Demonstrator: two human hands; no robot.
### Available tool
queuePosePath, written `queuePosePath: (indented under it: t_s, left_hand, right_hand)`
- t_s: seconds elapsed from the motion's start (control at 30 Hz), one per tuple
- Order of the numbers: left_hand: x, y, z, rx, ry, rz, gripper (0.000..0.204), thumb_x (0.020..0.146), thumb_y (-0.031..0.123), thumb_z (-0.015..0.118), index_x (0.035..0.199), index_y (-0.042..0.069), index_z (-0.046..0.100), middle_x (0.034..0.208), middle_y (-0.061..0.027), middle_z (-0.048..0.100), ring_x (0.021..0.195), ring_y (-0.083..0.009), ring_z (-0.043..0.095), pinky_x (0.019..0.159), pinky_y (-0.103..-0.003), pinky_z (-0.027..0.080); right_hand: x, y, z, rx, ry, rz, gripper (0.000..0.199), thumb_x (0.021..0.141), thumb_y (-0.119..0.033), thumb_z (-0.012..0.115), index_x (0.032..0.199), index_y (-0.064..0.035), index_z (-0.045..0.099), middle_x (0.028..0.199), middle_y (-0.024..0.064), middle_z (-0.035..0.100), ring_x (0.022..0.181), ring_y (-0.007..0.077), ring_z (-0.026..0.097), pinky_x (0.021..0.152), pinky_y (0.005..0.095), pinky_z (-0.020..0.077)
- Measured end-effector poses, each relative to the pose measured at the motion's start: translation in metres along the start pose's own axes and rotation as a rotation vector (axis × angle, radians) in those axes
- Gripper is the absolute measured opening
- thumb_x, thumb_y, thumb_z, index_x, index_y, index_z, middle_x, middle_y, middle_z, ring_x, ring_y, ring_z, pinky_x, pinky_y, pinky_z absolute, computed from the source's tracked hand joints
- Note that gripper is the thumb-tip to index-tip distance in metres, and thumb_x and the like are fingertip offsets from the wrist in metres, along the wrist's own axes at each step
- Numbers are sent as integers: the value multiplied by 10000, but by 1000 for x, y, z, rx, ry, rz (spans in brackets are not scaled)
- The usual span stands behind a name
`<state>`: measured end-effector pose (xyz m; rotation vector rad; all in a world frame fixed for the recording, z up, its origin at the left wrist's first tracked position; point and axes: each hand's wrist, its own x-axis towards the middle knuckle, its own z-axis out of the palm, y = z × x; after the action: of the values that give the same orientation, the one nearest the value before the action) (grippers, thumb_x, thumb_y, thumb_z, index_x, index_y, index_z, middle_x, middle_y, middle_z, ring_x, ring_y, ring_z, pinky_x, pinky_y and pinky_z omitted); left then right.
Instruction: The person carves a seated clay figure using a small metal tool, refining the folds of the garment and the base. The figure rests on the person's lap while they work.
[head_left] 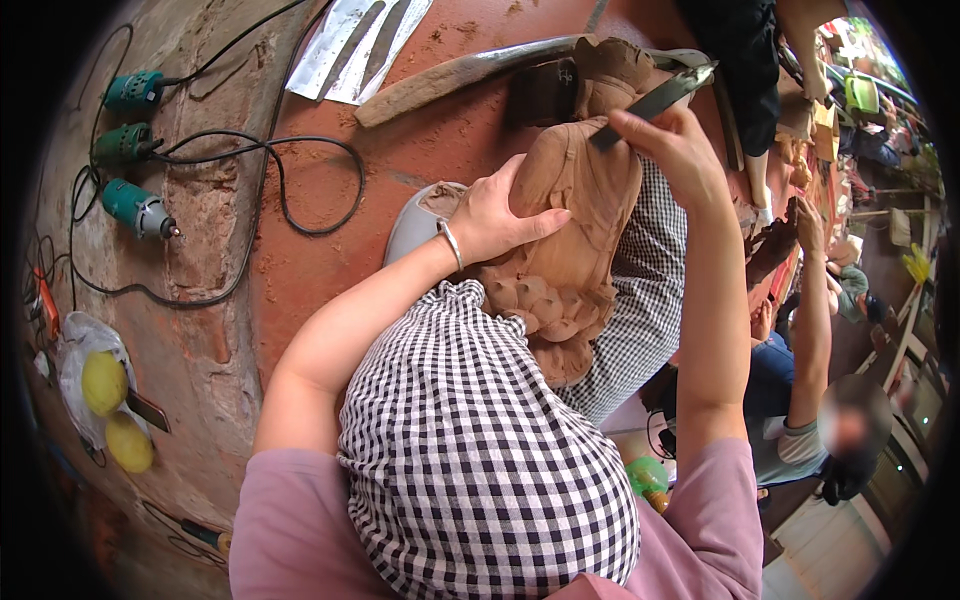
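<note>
The person's left hand [495,215] lies flat against the side of a brown carved wooden figure [570,250] that rests across their checkered lap, its fingers spread open and pressing rather than gripping. Their right hand [675,150] has its fingers pinched closed around a dark flat chisel [650,100] whose tip touches the top of the figure. Off to the left, three green power tools [130,150] with black cords lie on the reddish floor [300,270], well apart from the work.

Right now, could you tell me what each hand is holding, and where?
Right hand pinches a dark flat blade near its lower end; left hand steadies the brown carved figure.
</note>
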<state>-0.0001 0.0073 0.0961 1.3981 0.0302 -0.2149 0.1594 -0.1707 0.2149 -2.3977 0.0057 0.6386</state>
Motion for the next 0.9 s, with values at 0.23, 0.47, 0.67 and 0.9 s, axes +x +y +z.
queuePosePath:
  t_s: [0.23, 0.47, 0.67, 0.9]
  left_hand:
    - [0, 2, -2, 24, -45, -51, 789, 825, 437, 802, 1384, -26, 492, 1252, -156, 664, 1156, -222, 640, 1017, -356, 488]
    - [1, -1, 2, -5, 36, 25, 827, 775, 544, 795, 1330, -9, 529, 1162, -186, 711, 1103, -293, 693, 980, -399, 524]
    - [1, -1, 1, 22, 33, 27, 837, 773, 542, 797, 1329, -23, 530, 1159, -184, 713, 1102, -290, 693, 980, -398, 524]
    - [2, -3, 2, 23, 28, 25, 827, 775, 544, 795, 1323, -18, 534, 1152, -183, 714, 1087, -286, 697, 974, -401, 527]
  right_hand:
    - [-20, 12, 1, 244, -110, -191, 340, 858, -295, 822, 1015, -11, 721, 927, 20, 690, 843, 124, 615, 816, 293, 482]
    - [-20, 0, 8, 332, 10, -207, 319, 860, -267, 825, 995, 6, 729, 925, 37, 709, 869, 113, 621, 809, 286, 484]
    - [-31, 7, 4, 200, -74, -149, 349, 874, -238, 816, 1079, 22, 706, 1088, 86, 705, 1024, 148, 641, 926, 284, 494]
    - [-39, 26, 14, 178, -19, -414, 268, 883, -196, 802, 1004, 25, 710, 1093, 128, 703, 1025, 154, 642, 1009, 297, 455]
